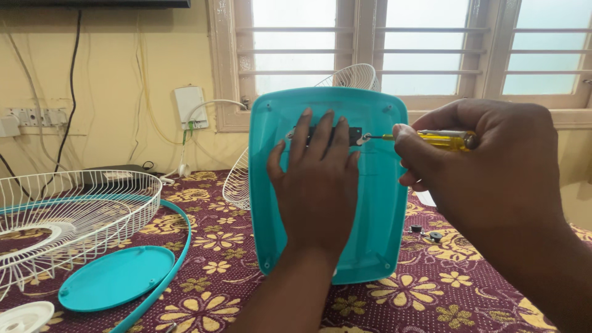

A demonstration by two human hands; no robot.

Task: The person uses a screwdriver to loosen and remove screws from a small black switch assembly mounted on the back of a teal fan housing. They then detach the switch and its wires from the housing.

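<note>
A teal plastic panel [376, 203] with rounded corners stands upright on the flowered cloth. My left hand [317, 182] lies flat against its middle, fingers spread, fingertips over a small black part [353, 135] near the top. My right hand [487, 163] grips a yellow-handled screwdriver [441, 139], held level, with its tip at a screw on the right end of the black part.
A white wire fan guard [74, 213] with a teal ring lies at the left, a teal round cover [114, 277] and a white disc [24, 317] beside it. Another wire guard [351, 77] leans behind the panel. Small black parts [428, 233] lie at the right. Barred windows stand behind.
</note>
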